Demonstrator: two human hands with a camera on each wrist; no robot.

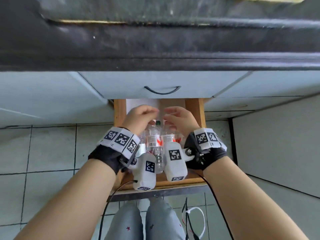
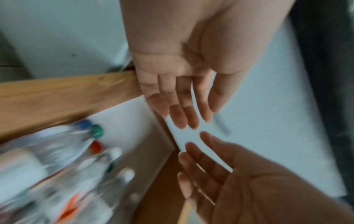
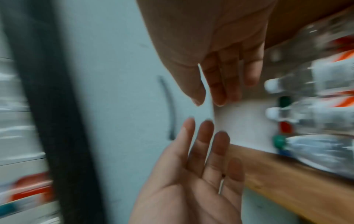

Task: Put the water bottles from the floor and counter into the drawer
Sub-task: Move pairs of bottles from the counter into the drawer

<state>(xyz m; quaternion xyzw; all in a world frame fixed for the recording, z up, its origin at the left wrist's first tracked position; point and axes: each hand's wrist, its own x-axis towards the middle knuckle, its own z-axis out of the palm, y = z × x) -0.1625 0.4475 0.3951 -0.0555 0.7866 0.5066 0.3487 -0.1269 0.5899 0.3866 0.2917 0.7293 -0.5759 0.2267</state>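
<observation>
Several clear water bottles point(image 1: 154, 142) with white and red labels lie side by side in the open wooden drawer point(image 1: 200, 111), caps toward the cabinet. In the blurred wrist views the bottles point(image 2: 63, 163) point(image 3: 314, 109) show white, green, red and blue caps. My left hand point(image 1: 140, 116) and right hand point(image 1: 180, 118) hover just above the bottle necks, fingertips nearly meeting. Both hold nothing. The left hand point(image 2: 182, 91) and the right hand point(image 2: 220, 174) show bare palms and loose fingers, as do the right hand point(image 3: 220, 75) and left hand point(image 3: 201, 159). White paper point(image 1: 142, 103) lines the drawer's back.
A closed pale drawer with a black handle point(image 1: 162, 90) sits right above the open one, under a dark countertop point(image 1: 155, 40). Pale cabinet fronts flank it. Tiled floor point(image 1: 43, 153) lies to both sides. My legs point(image 1: 147, 222) and loose cables point(image 1: 190, 219) are below the drawer front.
</observation>
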